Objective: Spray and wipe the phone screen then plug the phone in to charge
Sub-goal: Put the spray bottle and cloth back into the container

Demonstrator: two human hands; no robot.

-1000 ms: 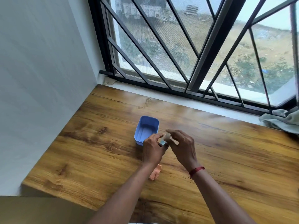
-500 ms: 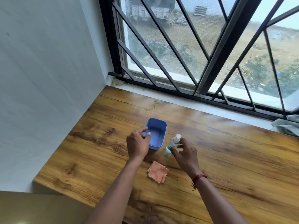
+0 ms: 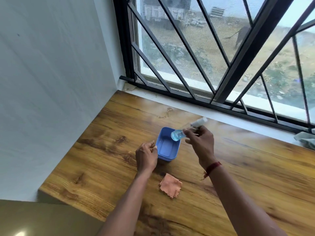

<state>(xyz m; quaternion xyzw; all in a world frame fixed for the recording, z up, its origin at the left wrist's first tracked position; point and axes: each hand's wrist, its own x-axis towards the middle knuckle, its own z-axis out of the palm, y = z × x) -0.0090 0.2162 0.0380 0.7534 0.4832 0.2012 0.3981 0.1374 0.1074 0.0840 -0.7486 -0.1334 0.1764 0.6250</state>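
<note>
Where the pale wall [image 3: 51, 82] meets the barred window [image 3: 213, 57], a wooden table [image 3: 255, 176] fills the corner; on its left part the left hand [image 3: 146, 158] rests on the wood with its fingers curled loosely inward, knuckles up, gripping nothing that can be seen, just beside the near left edge of a blue plastic tub [image 3: 167, 147]; whether the fingertips touch the tub's wall cannot be told; the tub stands upright and open, and nothing can be made out inside it; nearer the person, between the two forearms, a small crumpled orange cloth [image 3: 170, 187] lies flat on the table, apart from both hands; above the tub's far right corner the right hand [image 3: 200, 143] is raised off the table and pinches a small clear spray bottle [image 3: 187, 129] between thumb and fingers; the bottle is tilted, its blue liquid at the lower left end over the tub and its white cap pointing up and right toward the window, somewhat blurred; a red thread band [image 3: 213, 167] circles the right wrist; at the far right edge, by the sill, a grey-green cloth [image 3: 306, 140] lies bunched.
</note>
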